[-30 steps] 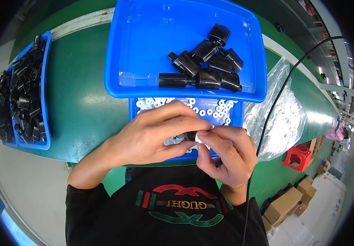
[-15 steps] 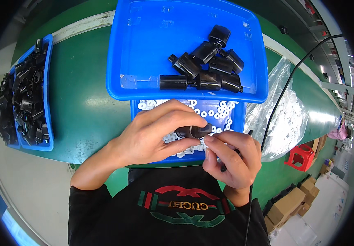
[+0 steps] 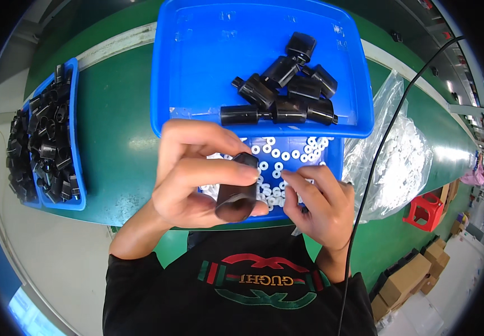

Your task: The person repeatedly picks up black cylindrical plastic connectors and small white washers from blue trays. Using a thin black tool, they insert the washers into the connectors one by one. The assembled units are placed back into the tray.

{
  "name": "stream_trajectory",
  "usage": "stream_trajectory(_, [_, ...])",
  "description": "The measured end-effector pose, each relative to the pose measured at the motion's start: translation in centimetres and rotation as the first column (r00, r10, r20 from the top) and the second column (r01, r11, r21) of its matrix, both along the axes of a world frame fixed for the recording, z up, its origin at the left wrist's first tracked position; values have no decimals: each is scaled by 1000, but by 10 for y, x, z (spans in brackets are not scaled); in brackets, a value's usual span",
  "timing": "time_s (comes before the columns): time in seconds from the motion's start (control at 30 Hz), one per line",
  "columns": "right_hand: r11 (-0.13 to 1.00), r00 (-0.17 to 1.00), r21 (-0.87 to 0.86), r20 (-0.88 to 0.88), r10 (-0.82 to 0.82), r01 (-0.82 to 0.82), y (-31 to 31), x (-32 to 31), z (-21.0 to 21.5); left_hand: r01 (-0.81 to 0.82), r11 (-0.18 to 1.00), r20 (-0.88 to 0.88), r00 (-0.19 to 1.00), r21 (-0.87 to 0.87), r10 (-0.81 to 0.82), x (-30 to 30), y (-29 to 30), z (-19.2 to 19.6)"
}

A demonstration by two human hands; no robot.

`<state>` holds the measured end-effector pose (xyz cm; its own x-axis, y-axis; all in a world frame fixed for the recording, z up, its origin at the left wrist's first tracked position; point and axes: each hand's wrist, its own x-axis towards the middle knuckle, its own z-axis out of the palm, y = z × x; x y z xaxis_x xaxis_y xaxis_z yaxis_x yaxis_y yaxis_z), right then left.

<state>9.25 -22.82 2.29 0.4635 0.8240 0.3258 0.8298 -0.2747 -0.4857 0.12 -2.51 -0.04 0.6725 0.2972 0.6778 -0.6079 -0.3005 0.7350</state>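
My left hand (image 3: 189, 179) is raised over the lower blue tray (image 3: 331, 154), gripping a hollow black plastic housing (image 3: 237, 196). Its wide open end points down toward me. To the right, my right hand (image 3: 323, 207) is apart from the housing with its fingers curled, index and thumb tips close together. A dark piece shows faintly under those fingers; what they hold is not clear. White ring washers (image 3: 276, 153) lie loose in the lower tray beneath both hands. Several similar black housings (image 3: 289, 112) rest in the upper blue tray (image 3: 208, 61).
Blue bins (image 3: 77, 162) full of black parts stand at the left of the green table (image 3: 116, 129). On the right lies a clear plastic bag (image 3: 396, 162) of white pieces. A black cable (image 3: 379, 151) runs past my right hand. Beyond are a red stool (image 3: 426, 211) and cardboard boxes (image 3: 404, 280).
My left hand has lifted and turned the housing so its open end faces me. My right hand has separated from it. The whole view has shifted slightly.
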Motion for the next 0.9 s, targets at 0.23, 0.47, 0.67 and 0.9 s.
stream_trajectory(0.23, [1000, 1000, -27, 8, 0, 0, 3, -3, -1, -165, 980, -63, 983, 110, 172, -2, 6, 0])
stream_trajectory(0.47, [997, 998, -68, 65, -27, 32, 8, -2, -16, -171, 940, -53, 979, 294, 195, 6, 17, 10])
stream_trajectory(0.67, [993, 996, -118, 83, -17, 27, 4, -1, -18, -130, 916, -85, 981, 379, 174, 3, 0, 18])
stream_trajectory(0.9, [994, 995, -103, 92, -31, 40, 1, 0, -17, -111, 911, -173, 966, 398, 193, -7, -10, 36])
